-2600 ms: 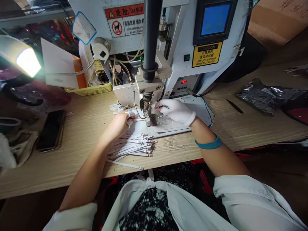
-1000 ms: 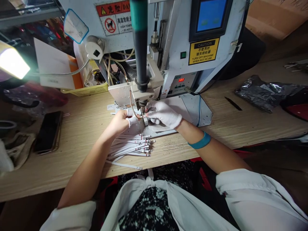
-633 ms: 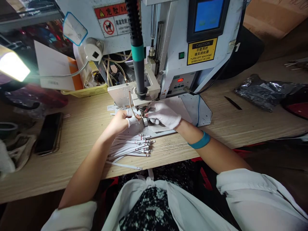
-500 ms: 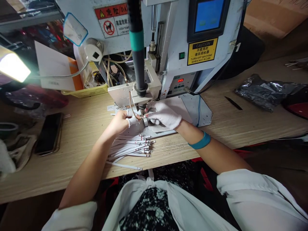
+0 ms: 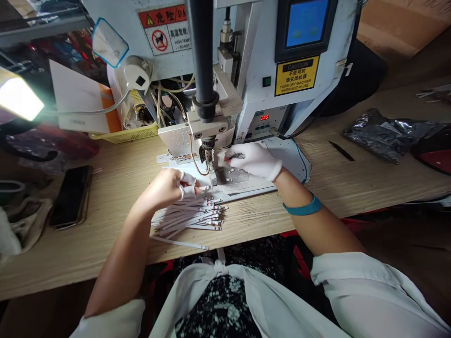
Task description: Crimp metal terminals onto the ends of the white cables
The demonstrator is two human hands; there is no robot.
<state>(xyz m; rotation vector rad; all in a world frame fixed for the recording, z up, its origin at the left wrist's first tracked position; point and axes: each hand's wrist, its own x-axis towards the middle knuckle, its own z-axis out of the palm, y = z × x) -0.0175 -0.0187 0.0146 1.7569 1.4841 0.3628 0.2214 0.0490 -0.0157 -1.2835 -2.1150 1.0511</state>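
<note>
My left hand (image 5: 176, 184), with white covers on its fingertips, is closed on a thin white strip (image 5: 203, 188) just left of the machine's small metal block (image 5: 213, 177). Beneath it lies a pile of similar white strips (image 5: 192, 218) with small dark and red marks at their right ends. In a white glove, my right hand (image 5: 254, 161) hovers over a pale plate (image 5: 243, 185) where a few tiny parts (image 5: 229, 177) lie. Its thumb and fingers are pinched together; what they hold, if anything, is too small to see. The soldering head (image 5: 208, 149) stands between both hands.
The machine (image 5: 253, 80) with its blue screen (image 5: 306, 21) rises behind my hands. A phone (image 5: 72, 195) and a bright lamp (image 5: 21, 98) are at left, near a yellow basket (image 5: 123, 135). To the right lie a black pointed tool (image 5: 341, 150) and a silvery bag (image 5: 387, 134).
My hands have moved apart from under the soldering head: the left toward the strip pile, the right over the tiny parts. The black tube and its head have shifted.
</note>
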